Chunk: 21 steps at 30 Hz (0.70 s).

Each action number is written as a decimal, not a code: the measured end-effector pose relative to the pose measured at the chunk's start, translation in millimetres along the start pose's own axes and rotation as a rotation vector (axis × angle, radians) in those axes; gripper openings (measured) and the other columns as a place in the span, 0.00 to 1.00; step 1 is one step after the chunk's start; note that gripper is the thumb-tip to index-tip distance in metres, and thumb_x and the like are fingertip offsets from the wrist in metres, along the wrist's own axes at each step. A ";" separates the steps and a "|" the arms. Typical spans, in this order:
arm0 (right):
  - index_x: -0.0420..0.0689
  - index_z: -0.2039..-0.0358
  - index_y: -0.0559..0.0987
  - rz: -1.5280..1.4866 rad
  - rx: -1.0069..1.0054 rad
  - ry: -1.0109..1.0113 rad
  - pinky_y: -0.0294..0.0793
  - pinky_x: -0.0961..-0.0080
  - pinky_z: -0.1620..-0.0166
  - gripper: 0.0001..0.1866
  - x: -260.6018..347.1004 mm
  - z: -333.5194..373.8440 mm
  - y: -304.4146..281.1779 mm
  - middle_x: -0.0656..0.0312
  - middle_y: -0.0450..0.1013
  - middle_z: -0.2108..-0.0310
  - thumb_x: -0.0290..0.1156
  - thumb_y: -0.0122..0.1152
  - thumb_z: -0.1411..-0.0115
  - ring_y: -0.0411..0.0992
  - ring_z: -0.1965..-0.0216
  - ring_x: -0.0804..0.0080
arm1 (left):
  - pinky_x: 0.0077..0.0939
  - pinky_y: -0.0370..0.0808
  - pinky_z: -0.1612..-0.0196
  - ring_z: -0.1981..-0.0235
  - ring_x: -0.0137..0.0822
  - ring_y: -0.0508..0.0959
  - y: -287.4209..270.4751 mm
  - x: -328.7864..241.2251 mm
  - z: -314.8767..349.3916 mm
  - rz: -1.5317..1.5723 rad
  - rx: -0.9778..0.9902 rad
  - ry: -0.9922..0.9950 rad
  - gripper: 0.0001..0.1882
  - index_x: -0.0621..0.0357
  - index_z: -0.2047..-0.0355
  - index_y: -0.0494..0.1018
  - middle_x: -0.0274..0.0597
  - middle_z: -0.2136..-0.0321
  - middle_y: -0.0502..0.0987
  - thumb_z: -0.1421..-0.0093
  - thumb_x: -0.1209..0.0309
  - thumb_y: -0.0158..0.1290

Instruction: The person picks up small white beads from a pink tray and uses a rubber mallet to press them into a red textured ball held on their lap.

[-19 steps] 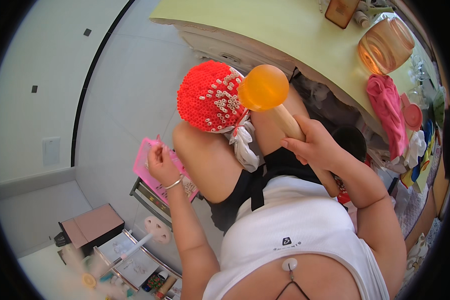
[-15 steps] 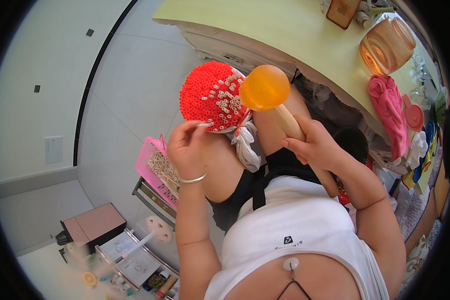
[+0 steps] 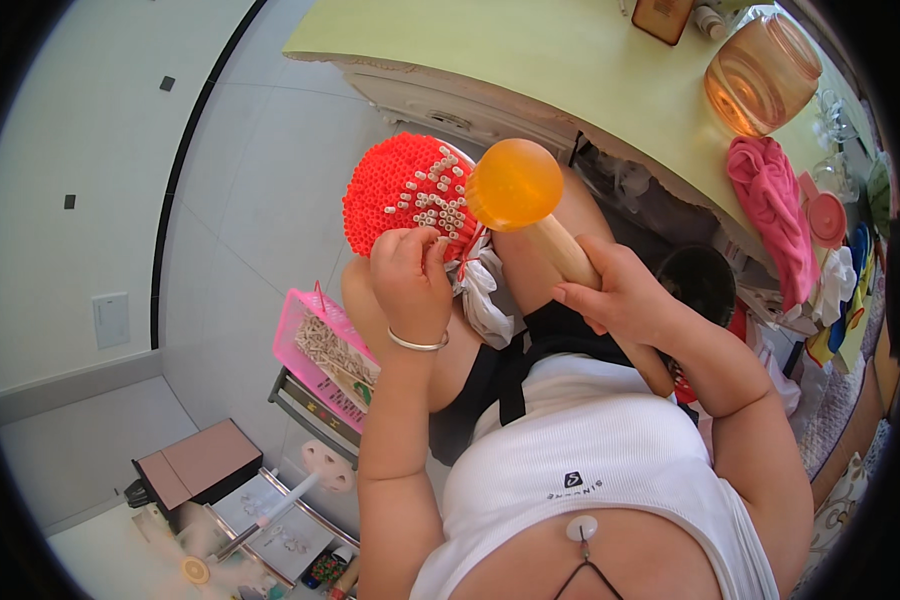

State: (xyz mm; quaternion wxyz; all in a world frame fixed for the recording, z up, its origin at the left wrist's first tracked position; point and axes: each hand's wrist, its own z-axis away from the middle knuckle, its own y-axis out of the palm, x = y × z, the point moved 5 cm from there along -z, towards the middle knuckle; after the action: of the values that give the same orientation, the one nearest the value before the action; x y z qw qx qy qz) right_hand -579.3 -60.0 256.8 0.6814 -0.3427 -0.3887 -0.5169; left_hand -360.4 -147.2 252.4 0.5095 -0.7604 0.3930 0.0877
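Note:
A round bundle of red tubes [image 3: 390, 180] packed end-up rests at my knees. White tubes [image 3: 438, 213] stick out among the red ones on its right side. White plastic [image 3: 485, 300], gathered by a red tie, hangs below the bundle. My left hand [image 3: 410, 280], with a silver bangle at its wrist, is at the bundle's lower edge, fingertips pinched on a small white tube that they mostly hide. A mallet [image 3: 560, 248] with a wooden handle and a translucent orange head is gripped in my right hand [image 3: 620, 290]; its head is up beside the bundle's right edge.
A pink basket [image 3: 290, 330] of loose white tubes sits on a dark stool [image 3: 310, 412] at left. On the yellow-green table [image 3: 530, 50] are an amber jar [image 3: 760, 80] and a pink cloth [image 3: 775, 220]. A dark bin [image 3: 698, 285] stands under the table edge.
My left hand has moved right and in to the bundle's lower edge, bringing the small white tube against it. My right hand still grips the mallet in nearly the same pose.

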 end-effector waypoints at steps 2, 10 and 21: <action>0.36 0.64 0.71 0.006 0.005 -0.002 0.68 0.79 0.80 0.14 1.3 -0.3 1.8 0.63 0.71 0.80 0.33 0.64 0.39 0.67 0.84 0.79 | 0.34 0.73 0.64 0.69 0.45 0.76 0.3 -1.0 -1.7 -0.019 -0.005 0.025 0.06 0.63 0.70 0.77 0.46 0.72 0.75 0.49 0.80 0.61; 0.37 0.63 0.71 0.014 0.032 0.006 0.68 0.79 0.80 0.14 4.4 -1.5 11.0 0.65 0.69 0.81 0.33 0.63 0.38 0.67 0.85 0.80 | 0.39 0.72 0.64 0.68 0.48 0.75 -0.5 -18.4 -15.0 -0.175 0.069 0.203 0.08 0.60 0.72 0.76 0.44 0.73 0.75 0.54 0.81 0.60; 0.37 0.59 0.71 0.244 0.055 -0.197 0.72 0.71 0.72 0.17 52.4 9.5 26.3 0.57 0.71 0.76 0.36 0.64 0.38 0.71 0.77 0.67 | 0.22 0.74 0.66 0.72 0.30 0.77 -39.9 30.7 9.8 0.194 -0.145 -0.291 0.10 0.62 0.62 0.78 0.36 0.72 0.77 0.46 0.78 0.62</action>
State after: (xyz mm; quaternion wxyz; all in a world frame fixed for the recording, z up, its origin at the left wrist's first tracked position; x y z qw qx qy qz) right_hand -546.9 -68.6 305.9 0.7069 -0.4176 -0.4231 -0.3832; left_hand -309.6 -147.7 259.6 0.4941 -0.7330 0.3793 0.2735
